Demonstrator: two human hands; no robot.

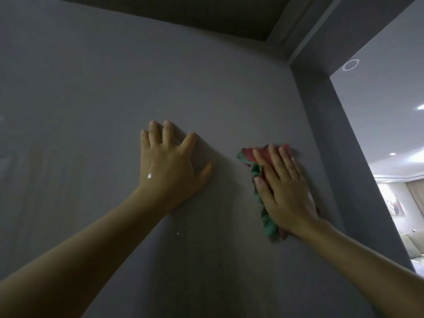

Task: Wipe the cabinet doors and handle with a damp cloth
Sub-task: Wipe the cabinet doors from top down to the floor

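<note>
head view:
door [96, 92]: flat grey panel, fills most of the frame; faint streaks low at left
left hand [168, 167]: fingers spread, palm flat on door; wet glint on its back
right hand [284, 191]: fingers straight and close together, pressing cloth [267, 222] flat to door, near door's right edge
cloth: red and green, bunched, showing above and left of right hand
room [403, 180]: lit, past frame at right

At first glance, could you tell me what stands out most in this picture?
The red and green cloth stands out, pressed flat against the grey cabinet door under the right hand. To its left, the left hand rests spread on the same door. At far right, a bright room shows.
</note>
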